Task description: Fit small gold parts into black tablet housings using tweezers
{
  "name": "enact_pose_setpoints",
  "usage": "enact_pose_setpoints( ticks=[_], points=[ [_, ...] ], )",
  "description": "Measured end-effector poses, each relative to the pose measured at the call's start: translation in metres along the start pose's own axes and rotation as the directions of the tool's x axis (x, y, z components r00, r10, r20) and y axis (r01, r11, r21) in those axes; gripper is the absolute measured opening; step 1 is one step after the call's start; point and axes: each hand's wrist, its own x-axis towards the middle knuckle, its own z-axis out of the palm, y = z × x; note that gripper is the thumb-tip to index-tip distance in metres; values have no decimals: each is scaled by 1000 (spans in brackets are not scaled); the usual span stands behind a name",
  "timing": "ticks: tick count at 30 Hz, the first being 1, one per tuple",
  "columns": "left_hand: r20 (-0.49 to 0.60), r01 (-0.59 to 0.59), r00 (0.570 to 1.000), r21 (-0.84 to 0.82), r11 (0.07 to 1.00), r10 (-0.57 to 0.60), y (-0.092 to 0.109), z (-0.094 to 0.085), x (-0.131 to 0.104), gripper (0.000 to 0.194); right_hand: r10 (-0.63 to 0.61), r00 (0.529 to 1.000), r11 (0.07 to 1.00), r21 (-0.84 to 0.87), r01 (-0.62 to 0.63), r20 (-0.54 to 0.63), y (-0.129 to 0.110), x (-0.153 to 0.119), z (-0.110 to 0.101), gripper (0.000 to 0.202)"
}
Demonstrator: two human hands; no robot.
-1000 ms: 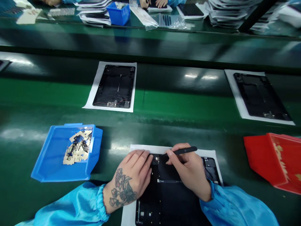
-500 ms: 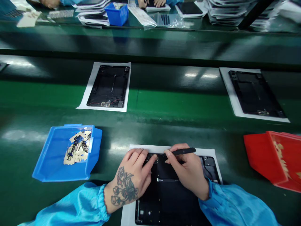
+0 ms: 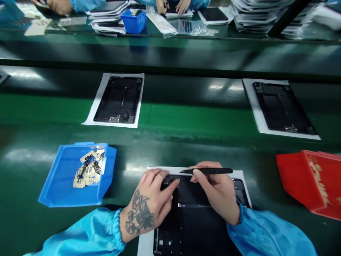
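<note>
A black tablet housing (image 3: 197, 227) lies on a white sheet (image 3: 144, 243) at the bottom centre. My left hand (image 3: 150, 204) rests on its upper left corner, thumb and index finger apart on the edge, with nothing visible held. Black tweezers (image 3: 213, 171) are gripped between the thumb and fingers of my right hand (image 3: 215, 192), above the housing's top edge. Their tip points left over the white sheet. Part of the housing is hidden under both hands.
A blue bin (image 3: 61, 177) with cut pieces stands left, a red bin (image 3: 295, 177) right. Two more housings (image 3: 118, 99) (image 3: 285, 106) lie on sheets beyond. Across the far bench are a co-worker's hands (image 3: 173, 6), a small blue bin (image 3: 134, 22) and stacks (image 3: 262, 16).
My right hand has drawn slightly right, and the tweezers have lifted off the housing's top edge, now lying more level. The two far housings have shifted a little left in view.
</note>
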Motion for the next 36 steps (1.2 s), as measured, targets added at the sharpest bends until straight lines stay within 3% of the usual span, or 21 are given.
enact_pose_setpoints(
  ticks=[4,10,15,24,27,30,34,36],
  points=[
    [-11,8,1000,-26,1000,-8,-2,-1,-1,45,41,998,993,108,-47,53,-3,2,3,12],
    [-27,4,1000,-65,998,-5,-1,-2,-3,43,-88,990,988,137,73,109,-5,-1,5,9],
    [-87,2,996,6,1000,-2,-1,0,-7,39,-65,998,993,100,64,14,-6,2,4,8],
    [-90,4,996,-77,997,-11,-4,-5,-3,33,67,998,985,162,-67,3,-1,2,8,18],
    [-148,21,988,-135,991,-41,-9,-6,2,29,57,998,983,178,-53,-14,1,3,8,21],
    [-199,36,979,-71,997,-49,-12,-3,19,27,6,999,982,188,2,-41,-3,2,5,21],
    [25,63,998,11,998,-64,-10,2,53,36,-147,985,973,166,162,-95,-19,-8,-5,14],
    [117,58,991,38,998,-62,-7,5,66,27,-249,963,957,129,261,-102,-27,-17,-14,9]
  ],
)
